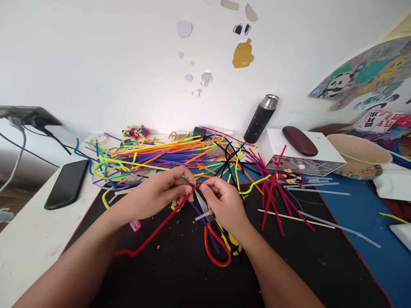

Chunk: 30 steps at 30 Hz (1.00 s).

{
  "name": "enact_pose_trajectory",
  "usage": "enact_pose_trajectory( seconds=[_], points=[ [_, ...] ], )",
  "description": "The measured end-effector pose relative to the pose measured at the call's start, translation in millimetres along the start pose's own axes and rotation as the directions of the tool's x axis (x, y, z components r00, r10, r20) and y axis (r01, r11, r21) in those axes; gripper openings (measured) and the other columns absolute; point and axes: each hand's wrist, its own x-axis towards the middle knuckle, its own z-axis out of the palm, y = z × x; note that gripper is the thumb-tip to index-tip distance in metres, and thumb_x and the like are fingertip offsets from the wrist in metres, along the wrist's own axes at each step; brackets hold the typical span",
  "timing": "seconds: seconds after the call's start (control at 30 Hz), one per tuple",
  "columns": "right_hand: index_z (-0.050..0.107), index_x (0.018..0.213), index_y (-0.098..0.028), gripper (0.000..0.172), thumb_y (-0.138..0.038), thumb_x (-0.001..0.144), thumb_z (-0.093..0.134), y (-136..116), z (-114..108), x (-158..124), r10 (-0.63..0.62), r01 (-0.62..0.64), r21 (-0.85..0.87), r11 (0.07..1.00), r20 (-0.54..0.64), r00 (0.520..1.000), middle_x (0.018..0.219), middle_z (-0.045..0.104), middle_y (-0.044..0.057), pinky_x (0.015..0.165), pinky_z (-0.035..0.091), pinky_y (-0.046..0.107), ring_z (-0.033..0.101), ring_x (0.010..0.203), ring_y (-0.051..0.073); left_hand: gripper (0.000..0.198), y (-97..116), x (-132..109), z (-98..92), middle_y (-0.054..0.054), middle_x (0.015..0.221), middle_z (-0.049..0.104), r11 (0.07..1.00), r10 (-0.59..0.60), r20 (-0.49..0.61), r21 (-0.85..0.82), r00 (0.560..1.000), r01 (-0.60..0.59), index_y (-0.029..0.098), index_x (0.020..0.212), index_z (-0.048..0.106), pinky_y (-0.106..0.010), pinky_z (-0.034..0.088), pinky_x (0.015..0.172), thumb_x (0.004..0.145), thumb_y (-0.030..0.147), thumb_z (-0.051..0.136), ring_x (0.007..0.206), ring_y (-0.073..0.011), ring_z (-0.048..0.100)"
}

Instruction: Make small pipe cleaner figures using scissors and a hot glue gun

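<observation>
My left hand (162, 190) and my right hand (224, 201) meet over a black mat (180, 273), fingers pinched together on the upper end of a long red pipe cleaner (150, 234). Its free end trails down-left across the mat and bends at the tip. A thin green piece shows at my left fingertips. Red-handled scissors (214, 244) lie on the mat just under my right hand, blades pointing up toward the pinch. A big heap of coloured pipe cleaners (160, 156) lies right behind both hands.
A black phone (67, 184) lies at the left on the white table. A black flask (260, 119), a white box (302, 154) with a brown case, and a bowl (359, 156) stand at the back right. Loose red stems and sticks lie right of my hands.
</observation>
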Motion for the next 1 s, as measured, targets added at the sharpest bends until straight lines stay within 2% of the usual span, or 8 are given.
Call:
enact_pose_trajectory(
  seconds=[0.1,0.23,0.47,0.73,0.9,1.0],
  points=[
    [0.064,0.085,-0.021,0.026,-0.044,0.098,0.063,-1.0,-0.2,-0.1,0.004,-0.004,0.003,1.0,0.001,1.0,0.059,0.051,-0.006,0.044,0.035,0.024,0.047,0.045,0.012,0.026,-5.2,0.8,-4.7,-0.005,0.093,0.073,0.998,0.003,0.039,-0.068,0.999,0.0,0.022,0.12,0.058,-0.03,0.054,0.074,0.107,0.044,0.055,0.079,-0.018,0.069],
    [0.064,0.086,-0.021,0.027,-0.045,0.099,0.062,0.2,-0.2,-0.1,0.002,-0.002,0.001,1.0,0.004,1.0,0.06,0.051,-0.006,0.045,0.036,0.024,0.047,0.046,0.011,0.028,-6.8,4.7,-5.4,-0.004,0.09,0.071,0.997,-0.032,0.063,-0.064,0.997,0.036,0.021,0.116,0.062,-0.03,0.054,0.073,0.105,0.046,0.057,0.075,-0.0176,0.068],
    [0.064,0.086,-0.021,0.028,-0.045,0.1,0.061,3.3,1.0,-1.9,-0.01,0.01,-0.011,1.0,0.015,1.0,0.062,0.05,-0.006,0.046,0.037,0.024,0.047,0.048,0.011,0.036,-4.3,9.5,-6.1,-0.004,0.087,0.072,0.997,-0.027,-0.024,0.076,0.999,0.028,0.019,0.103,0.075,-0.028,0.052,0.073,0.1,0.052,0.061,0.077,-0.0174,0.063],
    [0.066,0.088,-0.022,0.025,-0.044,0.099,0.062,0.9,2.8,-2.4,-0.012,0.012,0.0,1.0,0.037,0.999,0.062,0.053,-0.005,0.047,0.04,0.024,0.048,0.048,0.012,0.034,0.4,12.9,0.4,0.001,0.069,0.066,0.98,-0.114,0.052,-0.16,0.992,0.121,0.018,0.093,0.069,-0.023,0.046,0.057,0.092,0.051,0.073,0.06,-0.0123,0.058],
    [0.068,0.097,-0.022,0.029,-0.05,0.1,0.064,3.6,3.1,-3.8,0.006,-0.017,0.106,0.994,0.105,0.994,0.063,0.056,-0.005,0.048,0.042,0.024,0.049,0.048,0.012,0.032,-1.3,12.8,-1.4,0.0,0.072,0.071,0.94,-0.101,-0.021,-0.328,0.995,0.089,0.017,0.092,0.066,-0.022,0.049,0.057,0.091,0.046,0.077,0.06,-0.0116,0.063],
    [0.069,0.101,-0.022,0.032,-0.053,0.1,0.065,3.8,6.3,-7.2,0.005,-0.02,0.086,0.996,0.168,0.986,0.065,0.057,-0.005,0.049,0.042,0.024,0.051,0.051,0.012,0.031,-2.5,13.7,-1.3,-0.001,0.075,0.075,0.907,-0.097,-0.073,-0.417,0.993,0.058,0.016,0.095,0.066,-0.023,0.052,0.058,0.091,0.044,0.079,0.06,-0.0113,0.064]
  ],
)
